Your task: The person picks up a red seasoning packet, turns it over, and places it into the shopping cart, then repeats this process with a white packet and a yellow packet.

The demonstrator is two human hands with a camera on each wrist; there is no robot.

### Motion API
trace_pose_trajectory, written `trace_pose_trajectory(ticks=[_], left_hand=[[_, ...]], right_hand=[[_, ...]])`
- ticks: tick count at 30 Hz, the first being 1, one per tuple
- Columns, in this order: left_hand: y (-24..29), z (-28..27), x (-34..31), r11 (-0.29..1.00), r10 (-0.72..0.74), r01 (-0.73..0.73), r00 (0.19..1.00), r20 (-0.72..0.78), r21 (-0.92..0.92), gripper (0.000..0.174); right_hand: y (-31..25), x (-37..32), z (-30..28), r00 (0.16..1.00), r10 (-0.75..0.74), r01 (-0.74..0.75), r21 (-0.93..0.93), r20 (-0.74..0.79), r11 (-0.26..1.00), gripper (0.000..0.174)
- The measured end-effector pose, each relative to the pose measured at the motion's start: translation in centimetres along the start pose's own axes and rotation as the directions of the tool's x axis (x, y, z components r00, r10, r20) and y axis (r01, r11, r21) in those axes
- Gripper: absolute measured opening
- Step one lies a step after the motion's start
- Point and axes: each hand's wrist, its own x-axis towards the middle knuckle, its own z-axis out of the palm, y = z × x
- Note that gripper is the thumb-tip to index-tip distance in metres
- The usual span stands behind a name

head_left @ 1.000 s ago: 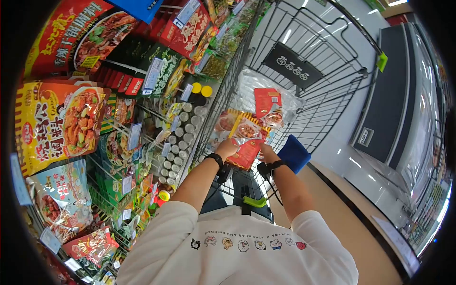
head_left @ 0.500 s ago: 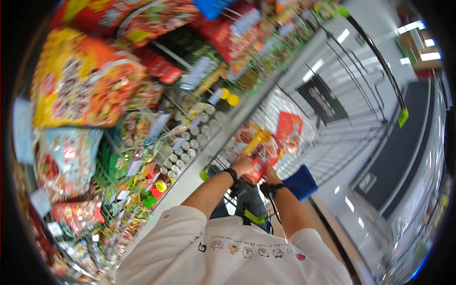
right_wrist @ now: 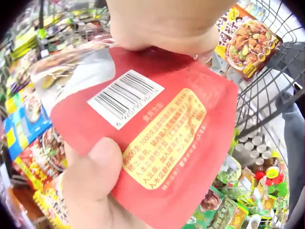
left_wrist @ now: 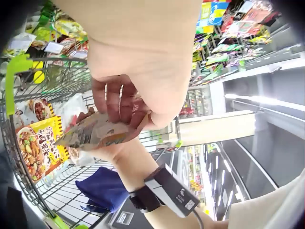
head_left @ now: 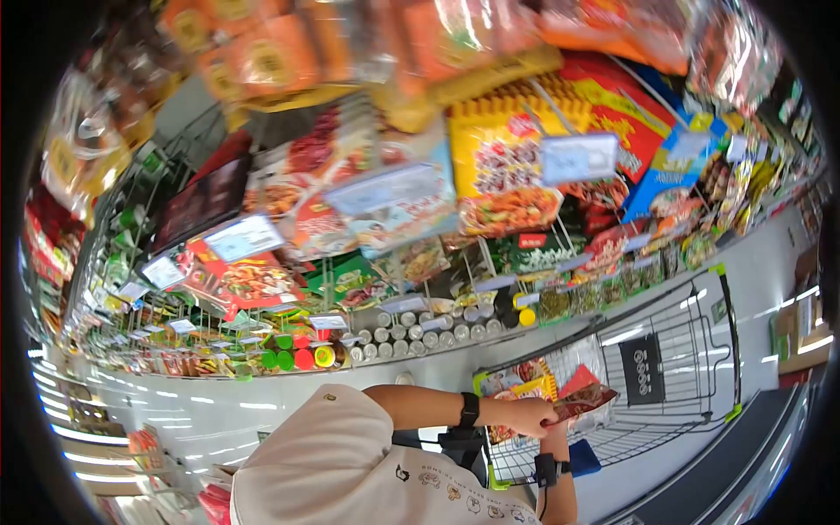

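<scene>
A red seasoning pouch (head_left: 584, 401) is held in both hands above the shopping cart. Its red back (right_wrist: 186, 71), with a barcode and a yellow panel of printed text, fills much of the right wrist view. My left hand (head_left: 528, 416) grips one side, thumb (right_wrist: 105, 157) pressed on the back and fingers (left_wrist: 113, 98) curled round it. The right hand (right_wrist: 162, 28) grips the opposite edge, its fingers mostly hidden behind the pouch. Below, in the cart (head_left: 691, 464), lie a yellow seasoning packet (left_wrist: 40, 148) and a clear plastic package (head_left: 577, 354).
Shelves of hanging seasoning packets (head_left: 507, 157) run along the far side, with price tags (head_left: 579, 157) in front. Lower stand silver-topped jars (head_left: 411, 337). A blue item (head_left: 584, 457) hangs at the cart's near side. A dark freezer case (head_left: 700, 472) stands beyond the cart.
The view has swung left toward the shelves, so cart and hands now appear at lower right. The pouch has tilted up in both hands and now stands out above the cart's contents.
</scene>
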Motion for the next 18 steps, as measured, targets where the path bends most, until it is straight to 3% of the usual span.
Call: trace_pose_trajectory(ticks=[2, 5, 8, 9, 12, 13, 16, 18], left_hand=[[2.1, -2.1, -3.2, 0.996, 0.058, -0.058, 0.998, 0.009, 0.062, 0.018], [5.2, -5.4, -9.2, 0.987, 0.158, -0.153, 0.977, -0.140, 0.046, 0.020], [6.4, -8.6, -14.0, 0.956, 0.278, -0.258, 0.949, -0.151, 0.138, 0.022], [7.7, -10.2, -15.9, 0.954, 0.267, -0.244, 0.956, -0.123, 0.173, 0.024], [8.0, -12.6, -20.2, 0.944, 0.321, -0.308, 0.940, -0.113, 0.120, 0.026], [8.1, -13.4, -21.8, 0.953, 0.283, -0.270, 0.956, -0.078, 0.137, 0.027], [7.7, -15.1, -25.5, 0.920, 0.384, -0.360, 0.910, -0.159, 0.156, 0.025], [8.3, -17.0, -27.3, 0.955, 0.233, -0.192, 0.958, -0.168, 0.227, 0.022]], right_hand=[[0.1, -1.7, 4.0, 0.994, -0.093, 0.095, -0.020, 0.058, 0.995, 0.037], [1.0, -6.4, 12.5, 0.981, -0.145, 0.147, -0.004, 0.125, 0.989, 0.037], [2.5, -8.2, 14.3, 0.947, -0.206, 0.227, -0.060, 0.244, 0.972, 0.037], [3.0, -10.6, 17.5, 0.950, -0.266, 0.281, -0.075, 0.163, 0.957, 0.031], [4.7, -12.3, 19.8, 0.929, -0.357, 0.366, -0.107, 0.093, 0.925, 0.023], [5.4, -13.5, 21.4, 0.919, -0.379, 0.390, -0.104, 0.106, 0.915, 0.016], [7.2, -15.7, 25.2, 0.864, -0.483, 0.501, -0.157, 0.141, 0.851, 0.008], [7.7, -16.0, 26.2, 0.806, -0.543, 0.581, -0.139, 0.238, 0.802, 0.004]])
